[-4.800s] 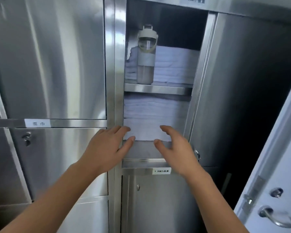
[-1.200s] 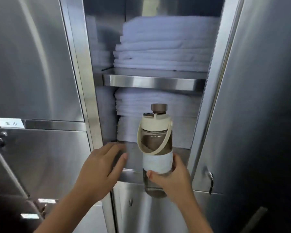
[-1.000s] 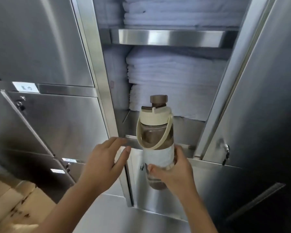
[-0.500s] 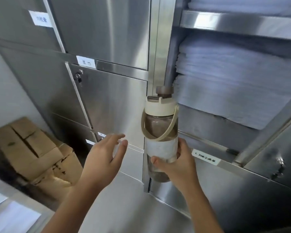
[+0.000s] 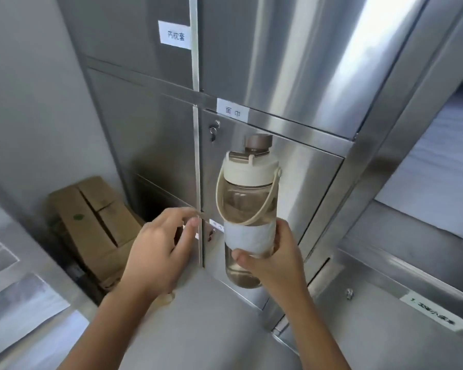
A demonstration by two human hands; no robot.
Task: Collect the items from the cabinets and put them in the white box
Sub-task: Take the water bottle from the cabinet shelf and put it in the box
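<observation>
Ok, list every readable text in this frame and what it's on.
"内枕套": top label on the upper left door.
"面巾": middle label on the cabinet rail.
Small label beside the bottle: too blurred to read.
Lower right label on the bottom rail: starts "1.", rest blurred.
No readable text on the bottle or the cardboard box.

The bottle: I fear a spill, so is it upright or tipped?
Upright: the bottle stands near vertical in the right hand, brown cap on top.
</observation>
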